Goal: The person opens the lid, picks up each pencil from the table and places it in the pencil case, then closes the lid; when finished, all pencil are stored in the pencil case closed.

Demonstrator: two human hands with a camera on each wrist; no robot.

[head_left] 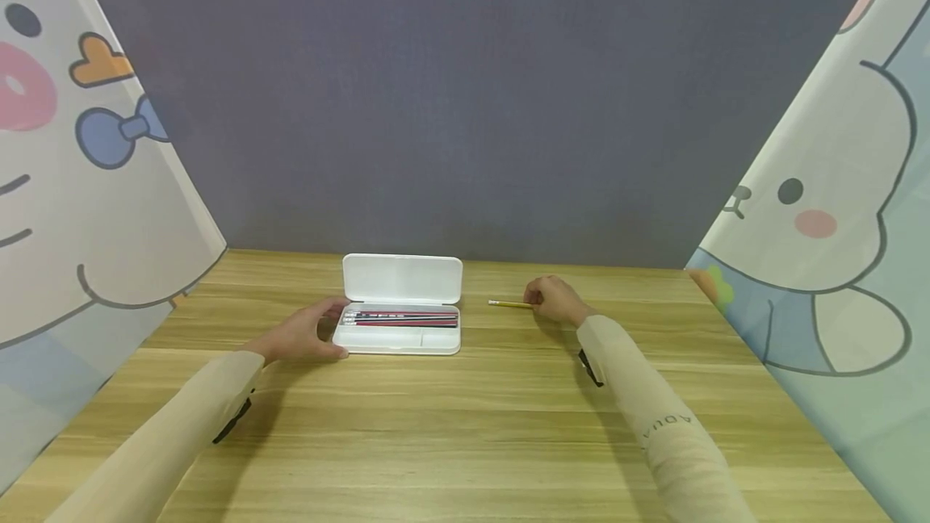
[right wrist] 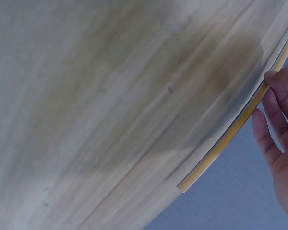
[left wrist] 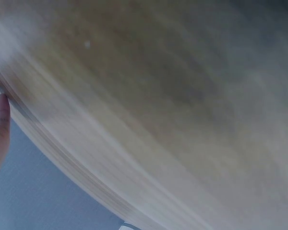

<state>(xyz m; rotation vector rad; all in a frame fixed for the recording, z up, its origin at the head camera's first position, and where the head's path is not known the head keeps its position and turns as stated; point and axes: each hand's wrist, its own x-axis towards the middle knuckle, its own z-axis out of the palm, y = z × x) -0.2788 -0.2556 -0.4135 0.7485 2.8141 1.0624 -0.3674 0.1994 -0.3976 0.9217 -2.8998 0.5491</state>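
Observation:
A white pencil case [head_left: 385, 339] lies on the table with its lid [head_left: 402, 279] raised at the back. Several red and dark pencils [head_left: 417, 319] lie side by side in its rear compartment. My left hand [head_left: 299, 336] is at the case's left end, thumb by the front corner and fingers by the back one. Only some straight fingers [left wrist: 3, 112] show at the edge of the left wrist view. To the right of the case, my right hand [head_left: 558, 300] pinches a yellow pencil [head_left: 511, 304] between thumb and fingers, its metal-banded end pointing left.
The wooden table [head_left: 436, 434] reaches back to a dark grey panel [head_left: 465, 103]. Cartoon-printed sheets stand on the left [head_left: 145, 208] and right [head_left: 821, 184]. The case's front part has a small divider near its right end.

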